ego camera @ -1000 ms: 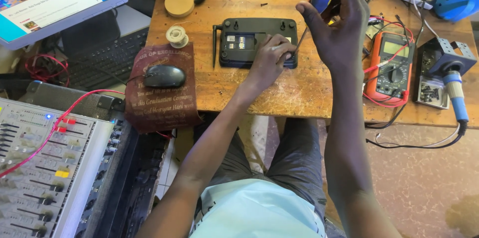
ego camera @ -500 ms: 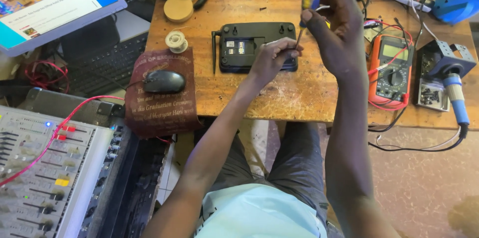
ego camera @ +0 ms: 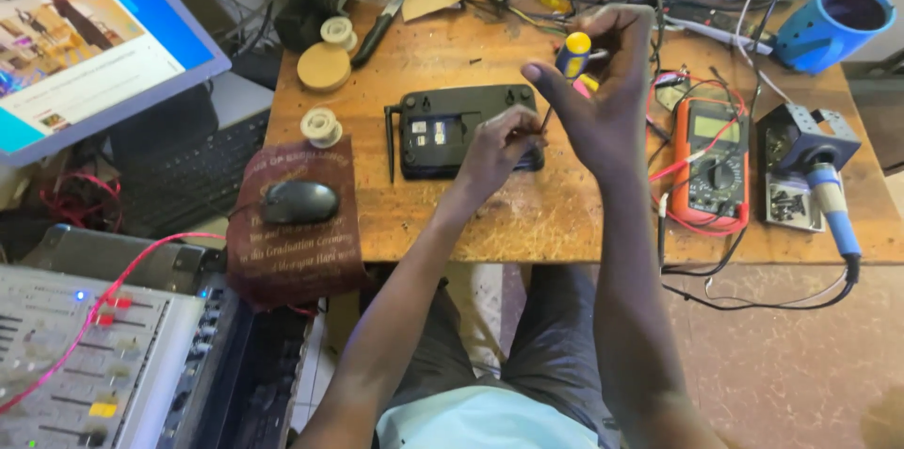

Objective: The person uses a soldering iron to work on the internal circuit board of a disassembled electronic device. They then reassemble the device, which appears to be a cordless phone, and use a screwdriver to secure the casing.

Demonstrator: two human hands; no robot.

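- My right hand (ego camera: 603, 101) is raised above the wooden table (ego camera: 565, 214), fingers closed around the yellow-and-blue handle of a small screwdriver (ego camera: 570, 58); its thin shaft slants down to the left.
- My left hand (ego camera: 494, 148) rests on the right part of a flat black plastic device with a short antenna (ego camera: 443, 129), fingers pinched together at the screwdriver's tip. Whether they grip the tip or a small part I cannot tell.
- The black device lies flat at the middle of the table, underside up, antenna lying along its left edge.
- Right of my hands: an orange-cased multimeter (ego camera: 711, 167) with red and black leads looped about it, well apart from the device.
- Further right: a blue-handled soldering iron (ego camera: 833, 209) in a grey metal stand.
- Far right corner: a blue plastic cup (ego camera: 833, 25).
- Left of the device: a black computer mouse (ego camera: 299, 201) on a dark red cloth mat (ego camera: 292, 251) hanging over the table edge.
- Above the mouse: a white solder spool (ego camera: 322, 126) and a round tan wooden disc (ego camera: 324, 66).
- Lower left, off the table: a grey audio mixer (ego camera: 85, 364) with a pink cable across it.
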